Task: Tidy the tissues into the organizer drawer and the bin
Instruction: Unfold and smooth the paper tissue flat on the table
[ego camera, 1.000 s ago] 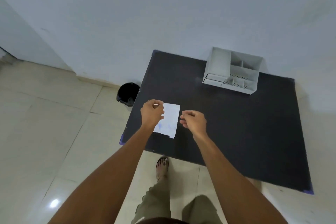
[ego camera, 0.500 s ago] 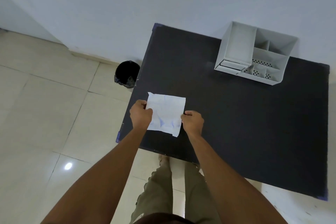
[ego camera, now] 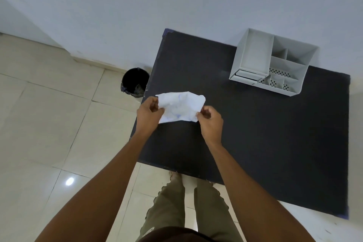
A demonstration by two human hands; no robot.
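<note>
A white tissue with faint blue marks is held over the left part of the black table. My left hand pinches its left edge and my right hand pinches its right edge; the sheet is buckling and crumpled between them. A grey desk organizer stands at the table's far right, with a small drawer at its front lower left, pushed in. A black bin sits on the floor by the table's far left side.
A white wall runs behind the table. Pale floor tiles spread to the left. My legs in olive trousers stand at the table's near edge.
The tissue lay flat on the table with my hands at its sides; both hands have taken its edges, lifted it, and it now crumples between them. The camera view has shifted.
</note>
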